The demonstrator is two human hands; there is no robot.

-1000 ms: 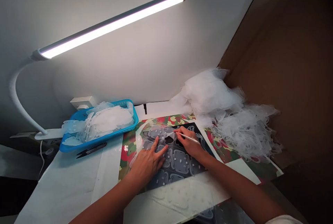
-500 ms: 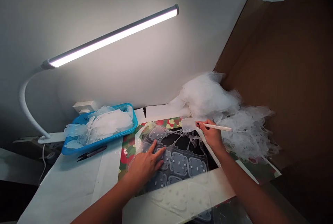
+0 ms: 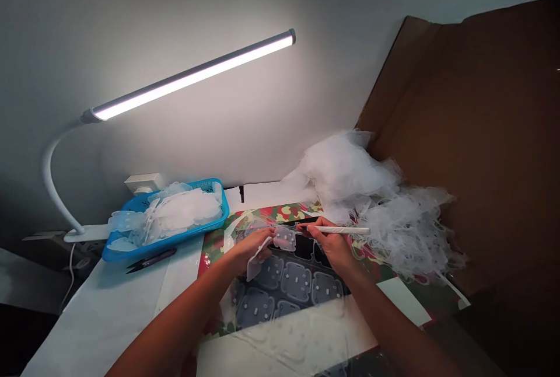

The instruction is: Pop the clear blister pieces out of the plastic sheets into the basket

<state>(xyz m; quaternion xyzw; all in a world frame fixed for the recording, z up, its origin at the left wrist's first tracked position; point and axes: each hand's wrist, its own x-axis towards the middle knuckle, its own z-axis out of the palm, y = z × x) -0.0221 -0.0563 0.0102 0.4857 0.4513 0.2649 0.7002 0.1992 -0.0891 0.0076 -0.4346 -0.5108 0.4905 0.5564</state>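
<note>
My left hand (image 3: 252,248) is closed on a thin translucent moulded piece (image 3: 258,261) that hangs below its fingers. By its fingertips, another translucent piece with small white bumps (image 3: 285,239) is lifted over the dark surface; whether the fingers grip this one too is hard to see. My right hand (image 3: 329,241) pinches a white pen-shaped tool (image 3: 345,230), its tip pointing left near that piece. Beneath both hands lies a translucent sheet of rounded-square moulded shapes (image 3: 296,281), with dark openings (image 3: 305,248) at its upper part.
At the left, a blue basket (image 3: 168,238) holds a stack of translucent pieces, with dark snips (image 3: 151,261) in front. A large heap of clear scrap (image 3: 394,225) lies at the right beside a cardboard panel (image 3: 472,132). A lit lamp (image 3: 196,73) hangs above.
My left hand has risen off the sheet and now holds a piece. My right hand and tool have moved left and down, nearer to it. The camera view has shifted slightly.
</note>
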